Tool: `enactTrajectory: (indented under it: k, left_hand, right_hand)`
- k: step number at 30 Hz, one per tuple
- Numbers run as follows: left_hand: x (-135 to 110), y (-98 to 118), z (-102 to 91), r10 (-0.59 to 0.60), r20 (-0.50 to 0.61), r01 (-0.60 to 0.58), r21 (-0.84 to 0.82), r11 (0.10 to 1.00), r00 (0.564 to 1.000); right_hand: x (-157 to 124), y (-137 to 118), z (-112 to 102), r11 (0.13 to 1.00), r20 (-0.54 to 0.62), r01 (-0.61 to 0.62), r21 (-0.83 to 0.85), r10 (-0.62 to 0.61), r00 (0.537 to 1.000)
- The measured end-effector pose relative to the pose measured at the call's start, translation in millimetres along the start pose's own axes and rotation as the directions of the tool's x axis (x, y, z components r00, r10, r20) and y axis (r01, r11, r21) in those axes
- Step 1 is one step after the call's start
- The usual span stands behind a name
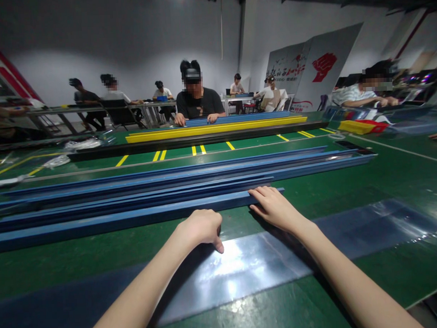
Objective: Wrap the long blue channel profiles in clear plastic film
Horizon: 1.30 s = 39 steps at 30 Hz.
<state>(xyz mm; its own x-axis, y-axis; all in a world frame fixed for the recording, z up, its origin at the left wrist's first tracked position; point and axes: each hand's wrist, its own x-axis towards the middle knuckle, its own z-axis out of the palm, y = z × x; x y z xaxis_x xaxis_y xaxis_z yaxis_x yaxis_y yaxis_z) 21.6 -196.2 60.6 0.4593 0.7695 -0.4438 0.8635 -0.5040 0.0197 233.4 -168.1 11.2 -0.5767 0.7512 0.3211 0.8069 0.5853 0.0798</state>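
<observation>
A long blue channel strip point(109, 217) lies nearest me in a row of similar strips, running from the left edge to just past my right hand. My right hand point(275, 207) is at its right end, fingers over the top edge and thumb on the near side. My left hand point(201, 227) is bent at the wrist beside the same strip, thumb pointing down over a clear film; its other fingers are hidden behind the hand. This shiny transparent film strip point(243, 266) lies flat on the green table point(394, 177), under both forearms.
More blue strips point(301, 169) lie behind, with a dark phone-like object point(354, 148) near their right ends. Across the table are yellow point(217, 130) and black strips point(199, 141); a co-worker point(200, 100) handles a blue one. A yellow tray point(360, 126) stands at the right.
</observation>
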Motion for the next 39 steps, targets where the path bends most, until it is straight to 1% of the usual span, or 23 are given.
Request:
enactTrajectory:
  k: [2,4,7,9,12,14,18,21,24,30,34,37,39]
  left_hand:
    - [0.4,0.3,0.5,-0.004,0.0,0.004,0.006,1.0,1.0]
    - [0.9,-0.2,1.5,-0.005,-0.026,0.004,-0.009,1.0,1.0]
    - [0.6,-2.4,1.9,-0.009,-0.101,0.005,-0.04,0.999,0.995]
    - [-0.4,-3.8,0.8,-0.028,-0.177,0.019,-0.052,0.998,0.984]
    - [-2.5,-4.4,-2.1,-0.053,-0.28,0.035,-0.069,0.997,0.959]
    - [-3.7,-3.9,-4.1,-0.073,-0.327,0.049,-0.079,0.996,0.942]
    - [-4.2,-2.4,-6.9,-0.11,-0.41,0.083,-0.082,0.993,0.906]
    - [-2.7,-2.2,-7.8,-0.127,-0.489,0.098,-0.085,0.992,0.863]
    - [-0.4,-3.4,-7.5,-0.146,-0.555,0.122,-0.08,0.989,0.819]
    - [3.3,-6.5,-4.5,-0.156,-0.655,0.182,-0.028,0.983,0.739]
    - [6.5,-8.2,-1.4,-0.144,-0.722,0.235,0.027,0.972,0.677]
    - [9.2,-9.7,0.5,-0.151,-0.749,0.274,0.042,0.961,0.645]
    - [10.8,-10.8,1.7,-0.148,-0.762,0.274,0.04,0.961,0.631]
  right_hand:
    - [-0.2,-0.1,0.5,1.0,-0.003,0.002,-0.003,-0.002,1.0]
    - [-0.2,-0.9,0.9,1.0,-0.008,0.003,-0.006,-0.003,1.0]
    - [0.2,-3.3,0.3,1.0,-0.045,-0.013,-0.022,0.012,0.999]
    - [0.9,-5.1,-1.2,0.999,-0.091,-0.025,-0.031,0.022,0.996]
    - [2.0,-7.1,-4.8,0.999,-0.155,-0.026,-0.026,0.021,0.988]
    - [2.5,-8.4,-7.4,1.0,-0.185,-0.015,-0.015,0.012,0.983]
    - [3.1,-13.4,-10.3,0.999,-0.269,0.048,0.018,-0.041,0.962]
    - [3.8,-20.0,-9.2,0.992,-0.347,0.118,0.043,-0.096,0.933]
    - [4.2,-26.1,-5.0,0.984,-0.38,0.166,0.061,-0.13,0.916]
    - [5.0,-26.0,5.9,0.983,-0.323,0.179,0.047,-0.155,0.934]
    - [5.5,-22.6,10.0,0.985,-0.226,0.172,0.007,-0.166,0.96]
    - [5.7,-21.5,12.1,0.988,-0.149,0.153,-0.019,-0.154,0.977]
    - [6.0,-21.0,13.6,0.991,-0.103,0.134,-0.031,-0.136,0.985]
